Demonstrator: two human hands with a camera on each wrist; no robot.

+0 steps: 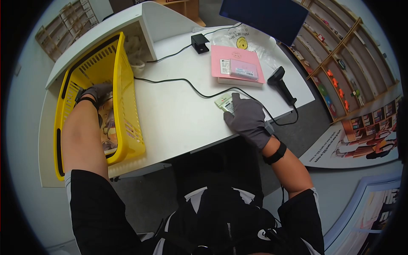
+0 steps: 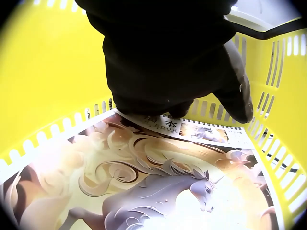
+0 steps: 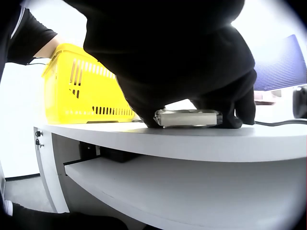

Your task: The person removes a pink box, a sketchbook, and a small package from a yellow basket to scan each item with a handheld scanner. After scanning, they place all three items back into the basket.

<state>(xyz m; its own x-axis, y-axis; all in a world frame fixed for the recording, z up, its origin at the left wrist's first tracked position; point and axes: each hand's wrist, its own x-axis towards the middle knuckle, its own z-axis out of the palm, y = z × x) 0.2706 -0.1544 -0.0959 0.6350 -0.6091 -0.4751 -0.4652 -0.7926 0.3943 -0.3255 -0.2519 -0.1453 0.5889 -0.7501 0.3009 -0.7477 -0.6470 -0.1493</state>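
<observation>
My left hand (image 1: 98,91) reaches down into a yellow shopping basket (image 1: 131,127) at the left of the desk. Beneath it lies a spiral-bound book (image 2: 158,191) with a unicorn on its cover. In the left wrist view the fingertips are right at the bound edge, the thumb held apart from them. My right hand (image 1: 248,117) is low over the desk near its front edge, holding a small pale-green packet (image 1: 224,102) between thumb and fingers. Seen from the right wrist, the packet (image 3: 188,118) looks thin, wrapped in clear film, and lies flat close over the desktop.
A pink book (image 1: 221,53) with a small pink box (image 1: 244,70) on it lies beyond the right hand. To their right is a black barcode scanner (image 1: 282,85), its cable (image 1: 187,83) crossing the desk. Behind stand a monitor (image 1: 263,19) and a clear plastic bag (image 1: 259,40).
</observation>
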